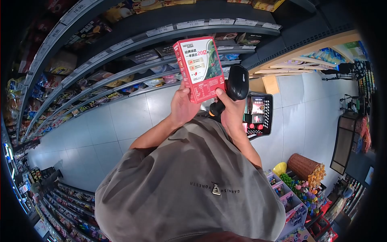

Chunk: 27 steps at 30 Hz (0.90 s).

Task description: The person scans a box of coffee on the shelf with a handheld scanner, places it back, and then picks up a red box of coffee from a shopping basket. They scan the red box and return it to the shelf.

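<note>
My left hand (184, 105) grips the lower left edge of a red and white Nescafé coffee box (200, 66), thumb on its front. The box is upright and slightly tilted, its printed panel facing me. My right hand (232, 109) closes on the lower right corner, thumb pressed on the front and fingers hidden behind. A black handheld barcode scanner (238, 82) sticks out beside the box at my right hand. Its handle passes behind that hand, which seems to hold it too. Just right of my right wrist is a black shopping basket (271, 117) with packages in it.
Ahead and to the left run shelves (161, 32) of packaged goods with price labels. A cardboard box (271, 85) stands beyond the basket. Behind me on the right are a wicker basket (302, 163) and colourful goods. Grey tiled floor (121, 117) surrounds me.
</note>
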Tool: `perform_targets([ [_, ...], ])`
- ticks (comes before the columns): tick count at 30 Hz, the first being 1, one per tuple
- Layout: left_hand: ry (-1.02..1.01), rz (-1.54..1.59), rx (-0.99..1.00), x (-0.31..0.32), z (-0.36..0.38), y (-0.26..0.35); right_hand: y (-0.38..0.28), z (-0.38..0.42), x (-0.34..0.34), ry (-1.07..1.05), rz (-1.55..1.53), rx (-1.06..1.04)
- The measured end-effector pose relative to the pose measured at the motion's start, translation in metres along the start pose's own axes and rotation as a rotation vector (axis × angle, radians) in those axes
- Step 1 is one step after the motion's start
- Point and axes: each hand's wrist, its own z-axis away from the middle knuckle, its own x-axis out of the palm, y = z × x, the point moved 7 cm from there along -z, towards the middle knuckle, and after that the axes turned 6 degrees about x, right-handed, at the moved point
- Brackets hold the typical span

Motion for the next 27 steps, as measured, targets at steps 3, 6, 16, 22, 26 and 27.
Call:
perform_targets([
  [3,0.054,-0.091,0.046,-0.003,0.000,-0.002,-0.001,0.001,-0.001,-0.014,-0.002,0.002],
  [6,0.135,-0.222,0.079,-0.011,0.003,0.000,-0.002,0.001,-0.003,0.029,0.017,-0.010],
  [16,0.240,-0.446,0.076,-0.016,0.001,0.004,-0.008,0.003,-0.005,0.056,-0.019,-0.057],
  [22,0.272,-0.464,0.036,-0.023,0.001,0.006,-0.007,0.005,-0.009,0.069,-0.036,-0.124],
  [26,0.252,-0.427,0.010,-0.025,-0.001,0.003,-0.011,0.009,-0.007,0.072,-0.023,-0.142],
  [27,0.240,-0.397,0.005,-0.025,-0.001,0.002,-0.014,0.011,-0.004,0.062,0.000,-0.149],
])
